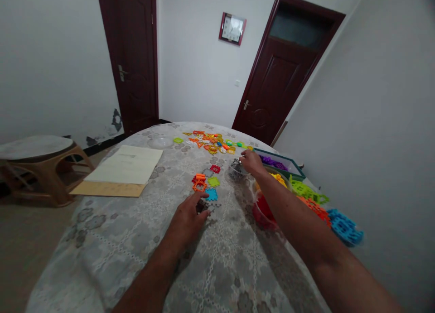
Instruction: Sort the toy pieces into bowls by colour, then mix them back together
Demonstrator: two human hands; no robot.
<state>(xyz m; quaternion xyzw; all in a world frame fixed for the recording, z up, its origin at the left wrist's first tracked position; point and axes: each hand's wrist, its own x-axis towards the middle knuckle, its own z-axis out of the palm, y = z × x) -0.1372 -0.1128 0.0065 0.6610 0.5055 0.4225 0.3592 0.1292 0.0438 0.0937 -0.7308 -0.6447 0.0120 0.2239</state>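
My left hand (190, 213) rests low over the tablecloth, thumb and fingers apart around a dark patch. Just beyond its fingertips lies a blue square toothed plastic piece (211, 194); a grey toothed piece (215, 206) lies by the thumb. Farther up are a lime green piece (213, 181), orange pieces (200, 182) and a red piece (215, 169). My right hand (251, 162) is at a clear bowl (238, 171) of grey pieces, its fingers pinched together over the rim. What they hold is too small to make out.
Loose colourful pieces (212, 143) spread across the far table. At right stand a red tub (263, 213), a green-edged box (295, 166) with purple pieces, and lime, orange and blue stacks (345, 227). Paper (125, 163) lies at left, near a stool (44, 163).
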